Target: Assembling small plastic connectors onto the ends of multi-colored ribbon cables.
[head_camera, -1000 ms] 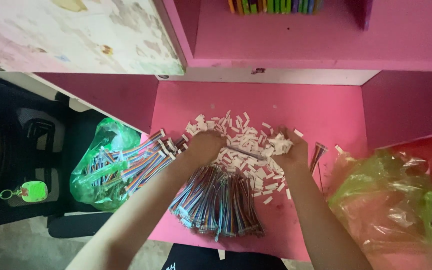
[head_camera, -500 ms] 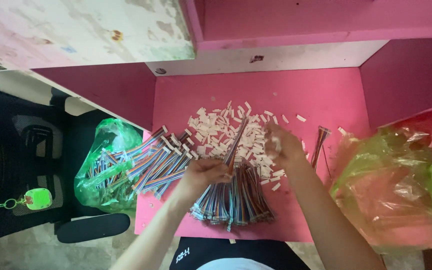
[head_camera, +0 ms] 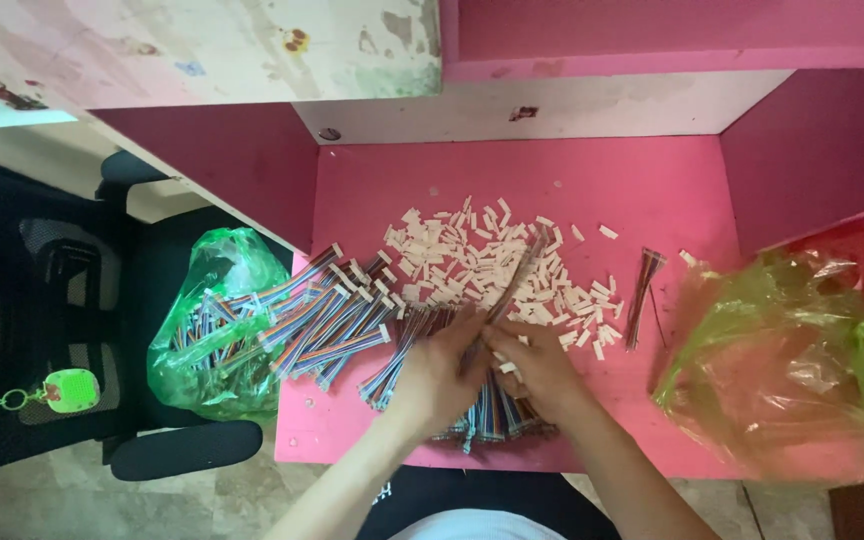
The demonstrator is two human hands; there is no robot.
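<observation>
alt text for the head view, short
Two hands, left hand and right hand, hold a thin cable together over a pile of white connectors on a pink desk. Rainbow cables spill from a green bag at left.

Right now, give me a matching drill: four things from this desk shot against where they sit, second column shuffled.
Things:
1. white connector pile
2. green bag of ribbon cables
3. thin wire strip
4. green key tag

Places:
A. hanging off the desk's left edge
B. by the black chair, far left
C. middle of the pink desk, just above the hands
D. lying alone, right of the pile

Pairs: 1-C, 2-A, 3-D, 4-B
</observation>
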